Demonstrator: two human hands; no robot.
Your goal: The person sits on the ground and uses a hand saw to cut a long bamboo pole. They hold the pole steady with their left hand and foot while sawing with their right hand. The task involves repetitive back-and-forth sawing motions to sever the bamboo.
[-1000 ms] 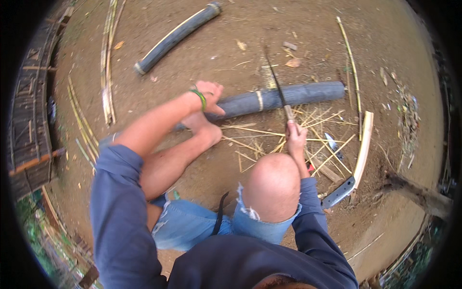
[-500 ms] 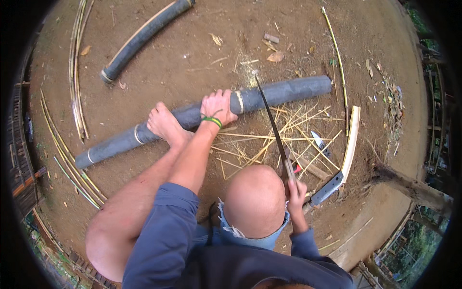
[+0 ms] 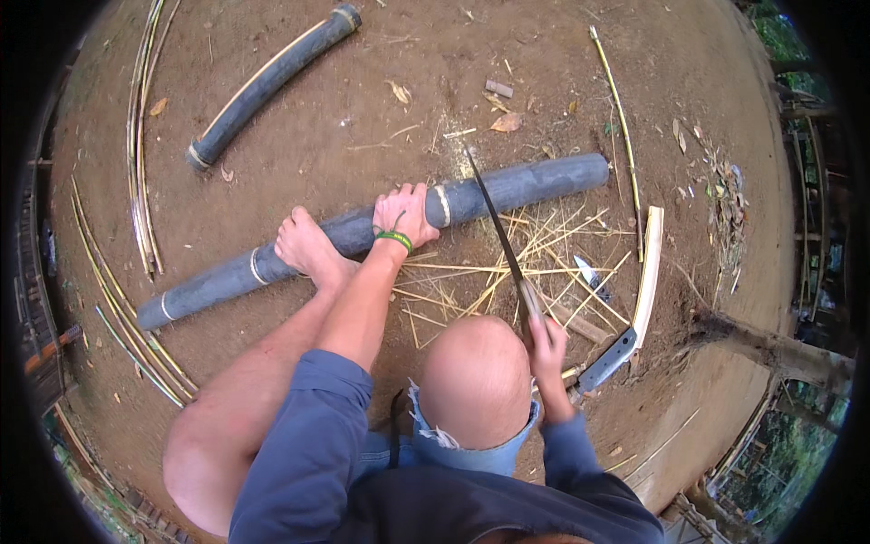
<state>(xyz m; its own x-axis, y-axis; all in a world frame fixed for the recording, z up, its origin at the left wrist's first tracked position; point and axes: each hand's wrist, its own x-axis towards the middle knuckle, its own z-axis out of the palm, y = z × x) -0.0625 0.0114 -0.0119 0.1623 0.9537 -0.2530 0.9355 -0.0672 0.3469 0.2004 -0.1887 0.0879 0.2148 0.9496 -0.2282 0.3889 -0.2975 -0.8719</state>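
A long dark bamboo pole (image 3: 530,184) lies aslant on the dirt in front of me, with pale rings at its joints. My left hand (image 3: 405,216), a green band at its wrist, is clamped over the pole just left of one joint. My bare left foot (image 3: 308,243) presses on it farther left. In my right hand (image 3: 547,344), beside my right knee, is the handle of a handsaw (image 3: 504,234). Its long dark blade crosses the pole to the right of that joint, the tip reaching beyond the far side. Pale sawdust (image 3: 464,163) is scattered near the tip.
Thin split strips (image 3: 507,272) lie heaped below the pole, near a small knife (image 3: 591,274). At right rests a long curved pale piece (image 3: 649,272) against a dark handle (image 3: 609,361). A shorter bamboo length (image 3: 272,82) and long thin canes (image 3: 140,136) are at far left.
My right hand and the saw have shifted a little forward, away from me, across the pole. The left hand keeps its grip. The whole view has shifted slightly.
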